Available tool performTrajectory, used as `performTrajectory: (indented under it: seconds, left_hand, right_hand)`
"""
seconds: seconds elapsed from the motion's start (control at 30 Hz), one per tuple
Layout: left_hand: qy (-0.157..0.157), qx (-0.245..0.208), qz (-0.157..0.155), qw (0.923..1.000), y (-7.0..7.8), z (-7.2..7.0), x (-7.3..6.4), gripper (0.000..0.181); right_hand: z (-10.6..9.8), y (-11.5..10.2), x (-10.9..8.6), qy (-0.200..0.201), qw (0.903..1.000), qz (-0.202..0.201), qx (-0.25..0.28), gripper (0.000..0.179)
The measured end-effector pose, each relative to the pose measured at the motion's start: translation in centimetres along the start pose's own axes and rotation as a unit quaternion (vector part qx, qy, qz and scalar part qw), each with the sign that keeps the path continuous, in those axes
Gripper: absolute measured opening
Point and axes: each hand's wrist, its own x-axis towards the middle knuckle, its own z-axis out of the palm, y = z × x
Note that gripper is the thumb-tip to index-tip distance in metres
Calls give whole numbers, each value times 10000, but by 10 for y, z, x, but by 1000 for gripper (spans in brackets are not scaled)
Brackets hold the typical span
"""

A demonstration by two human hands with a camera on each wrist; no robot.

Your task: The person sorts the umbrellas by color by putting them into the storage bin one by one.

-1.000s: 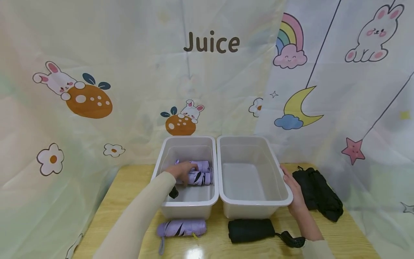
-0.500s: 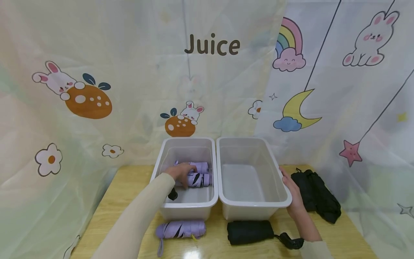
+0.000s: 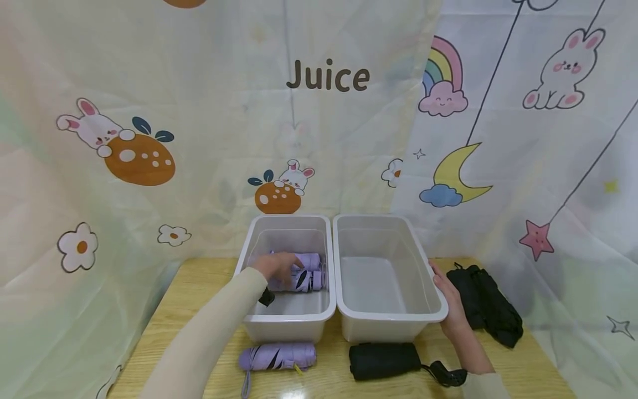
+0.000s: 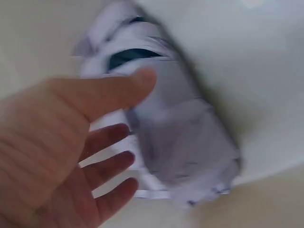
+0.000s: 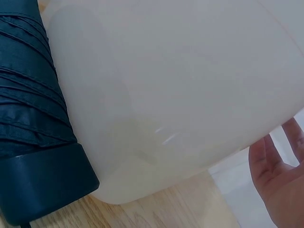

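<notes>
My left hand (image 3: 279, 266) is inside the left white bin (image 3: 289, 319), over two folded purple umbrellas lying side by side, the nearer umbrella (image 3: 305, 281) and the farther umbrella (image 3: 311, 261). In the left wrist view its thumb and fingers are spread around a blurred pale purple umbrella (image 4: 180, 128) without closing on it. A black piece (image 3: 267, 297) shows beside the sleeve in that bin. My right hand (image 3: 452, 302) rests along the right outer side of the right white bin (image 3: 384, 317), fingers extended against its wall below the rim.
On the wooden table, a purple folded umbrella (image 3: 279, 357) lies before the left bin. A black folded umbrella (image 3: 385, 360) with a curved black handle (image 3: 446, 374) lies before the right bin. Black folded umbrellas (image 3: 485, 305) lie at right. A printed curtain (image 3: 209, 138) hangs behind.
The left hand's fingers have loosened and lifted slightly off the nearer purple umbrella, uncovering more of it. The right hand stays at the bin. The head view has tilted up slightly.
</notes>
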Motion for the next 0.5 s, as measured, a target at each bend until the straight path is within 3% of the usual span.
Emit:
performTrajectory:
  seconds: [0.1,0.2,0.37,0.5]
  left_hand:
    - [-75,-177,250,9995,10,-16,-9,60]
    - [132,-417,561,9975,18,-38,-26,55]
    - [912,-629,1195,9866,28,-65,-73,48]
    - [1650,-323,1863,9680,38,-67,-118,42]
  right_hand:
    - [-1,1,0,-24,10000,-17,-40,50]
    - [-1,2,-1,-56,9999,-40,-89,50]
    - [0,2,-1,-22,10000,-40,-83,50]
    - [1,1,0,50,10000,-26,-40,50]
